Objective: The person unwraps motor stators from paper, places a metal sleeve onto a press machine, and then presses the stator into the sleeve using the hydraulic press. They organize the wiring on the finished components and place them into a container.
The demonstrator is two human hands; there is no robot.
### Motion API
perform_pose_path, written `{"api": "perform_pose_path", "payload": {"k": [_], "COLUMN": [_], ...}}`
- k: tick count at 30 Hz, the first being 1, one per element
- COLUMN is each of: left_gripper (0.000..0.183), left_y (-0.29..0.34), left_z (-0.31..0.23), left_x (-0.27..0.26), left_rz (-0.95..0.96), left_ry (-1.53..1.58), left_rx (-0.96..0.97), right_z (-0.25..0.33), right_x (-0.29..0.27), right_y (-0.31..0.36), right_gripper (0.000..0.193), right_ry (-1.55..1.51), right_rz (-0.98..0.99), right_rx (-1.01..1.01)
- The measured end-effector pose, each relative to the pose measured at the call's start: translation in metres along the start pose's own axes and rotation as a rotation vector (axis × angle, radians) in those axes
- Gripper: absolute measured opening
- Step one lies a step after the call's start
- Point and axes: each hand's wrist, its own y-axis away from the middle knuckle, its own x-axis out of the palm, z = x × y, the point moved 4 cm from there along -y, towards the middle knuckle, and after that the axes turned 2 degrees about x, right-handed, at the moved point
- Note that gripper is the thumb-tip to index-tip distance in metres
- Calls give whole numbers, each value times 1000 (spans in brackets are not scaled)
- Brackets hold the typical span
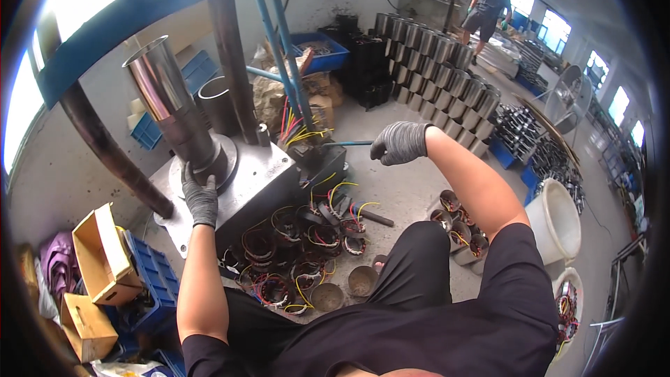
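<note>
The gloved left hand (200,199) is resting open on the steel press base (244,181) beside the shiny metal cylinder (171,101). The right hand (399,142) is closing around a blue lever (347,144). Wound stator coils (293,251) are lying on the concrete floor (405,188); stacked metal housings (440,63) are lining the workshop aisle.

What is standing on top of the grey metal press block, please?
A shiny steel cylinder stands on its round base plate; the left hand rests beside it. The cylinder's inside is hidden.

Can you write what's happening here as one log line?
left hand: resting on press base | right hand: gripping lever | floor: coils
</note>
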Motion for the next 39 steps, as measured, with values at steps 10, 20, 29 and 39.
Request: {"api": "perform_pose_path", "payload": {"k": [10,20,29,39], "left_gripper": [79,78,80,75], "left_y": [-13,-13,-12,-14], "left_z": [29,13,5,1], "left_x": [25,19,2,-6], "left_rz": [-54,-50,1,40], "left_ry": [248,289,202,140], "left_rx": [-70,-90,-214,-229], "right_z": [0,11,12,19], "right_x": [90,110,110,106], "right_y": [31,47,44,46], "right_gripper": [30,38,33,31], "right_ry": [-271,-268,-324,-396], "right_rz": [-130,-337,-383,-393], "right_rx": [77,237,247,271]}}
